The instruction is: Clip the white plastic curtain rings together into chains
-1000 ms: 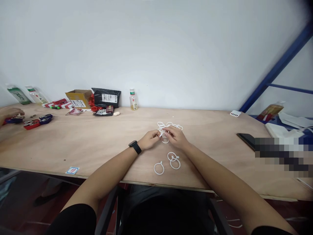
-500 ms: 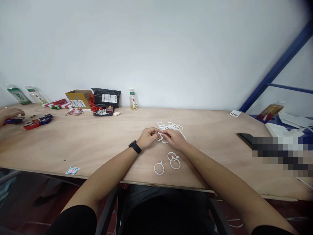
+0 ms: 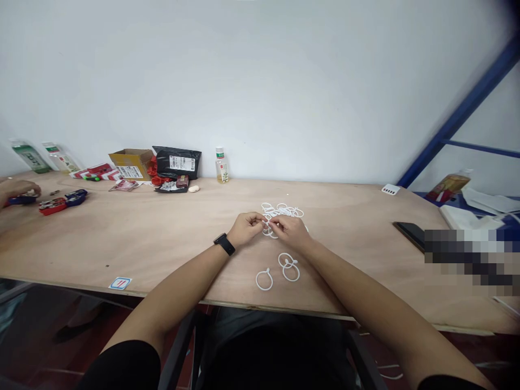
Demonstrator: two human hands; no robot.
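Observation:
My left hand (image 3: 246,228) and my right hand (image 3: 290,229) meet fingertip to fingertip over the table, both pinching a small white ring (image 3: 267,223) between them. Fingers cover much of that ring. Just behind and beneath the hands lies a pile of white rings (image 3: 284,210), each thin and round. Nearer the table's front edge, two overlapping white rings (image 3: 288,267) and a single white ring (image 3: 264,280) with a small tab lie flat between my forearms.
Along the wall stand a bottle (image 3: 221,165), a black parcel (image 3: 177,162) and an open cardboard box (image 3: 130,164). At the far left another person's hand (image 3: 20,188) is by red and blue cases (image 3: 60,203). A dark phone (image 3: 409,234) lies at right.
My fingers have shifted very slightly around the small white ring. Both hands otherwise keep their place, and the loose rings have not moved.

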